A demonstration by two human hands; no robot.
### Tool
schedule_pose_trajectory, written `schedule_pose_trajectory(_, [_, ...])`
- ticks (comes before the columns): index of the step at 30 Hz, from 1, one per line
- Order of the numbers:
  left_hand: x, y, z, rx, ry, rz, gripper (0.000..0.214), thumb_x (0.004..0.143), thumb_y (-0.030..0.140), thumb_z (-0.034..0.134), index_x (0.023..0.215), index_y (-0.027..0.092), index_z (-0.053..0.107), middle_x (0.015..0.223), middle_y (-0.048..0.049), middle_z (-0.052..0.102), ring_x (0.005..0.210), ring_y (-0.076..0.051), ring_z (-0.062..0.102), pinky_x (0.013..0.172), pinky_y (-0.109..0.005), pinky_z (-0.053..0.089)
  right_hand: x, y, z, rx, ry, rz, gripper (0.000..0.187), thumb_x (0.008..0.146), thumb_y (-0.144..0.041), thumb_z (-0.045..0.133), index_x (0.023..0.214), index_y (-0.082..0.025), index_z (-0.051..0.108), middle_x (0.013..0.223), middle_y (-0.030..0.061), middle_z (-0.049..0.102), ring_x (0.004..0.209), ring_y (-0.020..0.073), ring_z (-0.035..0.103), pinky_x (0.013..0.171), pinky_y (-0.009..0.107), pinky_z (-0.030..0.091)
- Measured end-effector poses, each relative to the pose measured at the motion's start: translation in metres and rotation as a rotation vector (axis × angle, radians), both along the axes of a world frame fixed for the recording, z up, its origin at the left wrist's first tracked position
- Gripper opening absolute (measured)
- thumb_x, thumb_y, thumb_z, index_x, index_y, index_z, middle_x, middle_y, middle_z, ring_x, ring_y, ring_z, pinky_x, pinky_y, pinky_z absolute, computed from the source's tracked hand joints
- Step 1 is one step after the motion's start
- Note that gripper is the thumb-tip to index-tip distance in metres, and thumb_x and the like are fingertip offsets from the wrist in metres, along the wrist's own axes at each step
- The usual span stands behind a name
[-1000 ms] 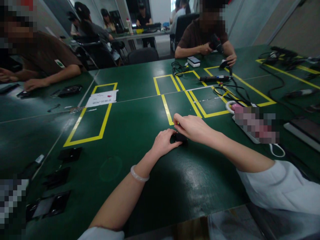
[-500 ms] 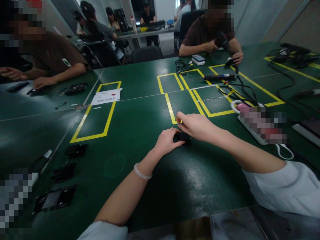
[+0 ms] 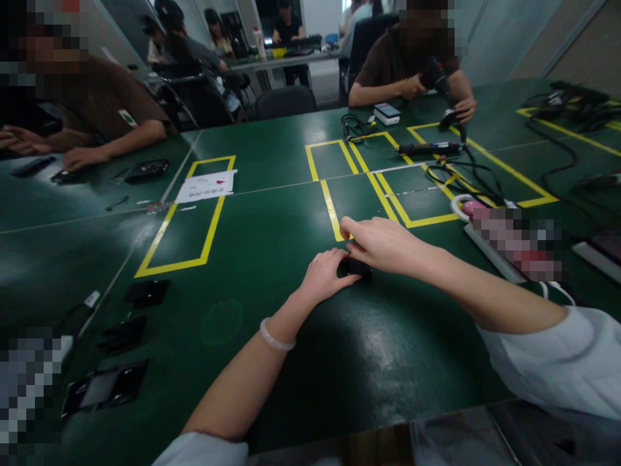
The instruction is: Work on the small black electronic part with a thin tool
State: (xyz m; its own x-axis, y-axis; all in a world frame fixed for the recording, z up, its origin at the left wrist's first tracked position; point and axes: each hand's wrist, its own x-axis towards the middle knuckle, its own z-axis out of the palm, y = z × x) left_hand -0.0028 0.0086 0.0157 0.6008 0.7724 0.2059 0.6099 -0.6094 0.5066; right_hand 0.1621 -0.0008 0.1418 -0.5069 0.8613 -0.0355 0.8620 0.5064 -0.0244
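A small black part (image 3: 359,267) lies on the green table (image 3: 272,226) in front of me, partly covered by my hands. My left hand (image 3: 326,275) grips its left edge between thumb and fingers. Over its top, my right hand (image 3: 376,243) is closed with thumb and index finger pinched together. Whatever sits in that pinch is hidden or too small to name. Several black parts lie to my left, among them a flat black piece (image 3: 147,292), a dark piece (image 3: 123,334) and a larger black frame with a grey middle (image 3: 105,387).
Yellow tape marks rectangles on the table. A white paper (image 3: 206,186) lies left of centre. Cables and a black pen-like tool (image 3: 429,149) are at the right, near a roll of tape (image 3: 458,207). Across the table a co-worker holds a power driver (image 3: 436,76); another sits far left.
My hands keep almost the same pose at the black part. My right forearm has shifted slightly right. The view has moved a little.
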Motion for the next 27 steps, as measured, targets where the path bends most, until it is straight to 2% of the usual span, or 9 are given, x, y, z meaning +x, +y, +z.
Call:
schedule_pose_trajectory(5, [0.0002,0.0005,-0.0012,-0.001,0.009,0.011,0.046,0.081,0.046,0.067,0.116,0.019,0.054,0.112,-0.0074,0.066,0.104,-0.027,0.062,0.089,-0.04,0.048,-0.0014,0.0025,-0.0018,0.02,-0.034,-0.038,0.028,0.095,-0.042,0.037,0.103,-0.02,0.052,0.084,0.0083,0.07,0.075,0.0246,0.065,0.056,0.029,0.024])
schedule_pose_trajectory(9, [0.0008,0.001,-0.002,0.01,0.012,0.001,0.041,0.082,0.048,0.066,0.109,0.018,0.057,0.11,-0.0067,0.066,0.1,-0.026,0.062,0.086,-0.04,0.048,-0.0003,0.0025,-0.0035,0.004,-0.025,-0.043,0.022,0.095,-0.032,0.036,0.106,-0.02,0.051,0.086,0.0071,0.071,0.072,0.022,0.064,0.055,0.029,0.023])
schedule_pose_trajectory(13, [0.0012,0.0013,-0.0027,0.021,0.005,-0.005,0.043,0.083,0.049,0.065,0.111,0.018,0.056,0.109,-0.0072,0.066,0.101,-0.027,0.062,0.087,-0.04,0.048,0.0012,-0.0009,0.0007,-0.016,0.033,-0.009,0.021,0.092,-0.027,0.04,0.109,-0.02,0.049,0.092,0.0065,0.07,0.076,0.0217,0.064,0.055,0.028,0.024])
schedule_pose_trajectory(19, [0.0004,0.0,-0.0027,0.01,-0.001,0.004,0.045,0.082,0.046,0.067,0.116,0.019,0.054,0.113,-0.0077,0.066,0.104,-0.028,0.062,0.088,-0.041,0.048,-0.0028,-0.0012,0.0009,0.013,-0.035,-0.048,0.029,0.095,-0.042,0.037,0.105,-0.019,0.053,0.085,0.0091,0.071,0.075,0.0244,0.065,0.056,0.029,0.025])
schedule_pose_trajectory(22, [-0.0003,-0.0006,-0.0022,-0.003,0.002,0.004,0.043,0.082,0.046,0.067,0.114,0.019,0.056,0.113,-0.0074,0.066,0.103,-0.027,0.062,0.088,-0.041,0.048,-0.0037,-0.0004,-0.0012,0.017,-0.047,-0.04,0.025,0.095,-0.035,0.037,0.106,-0.019,0.053,0.084,0.0086,0.071,0.073,0.023,0.064,0.055,0.029,0.024])
schedule_pose_trajectory(27, [-0.002,-0.0027,0.0002,-0.016,-0.002,-0.004,0.044,0.082,0.048,0.066,0.114,0.019,0.055,0.111,-0.0075,0.065,0.106,-0.027,0.061,0.091,-0.041,0.048,-0.0037,-0.0029,0.0011,-0.017,0.034,0.004,0.019,0.09,-0.029,0.044,0.106,-0.02,0.05,0.094,0.0067,0.07,0.077,0.0213,0.064,0.054,0.028,0.023])
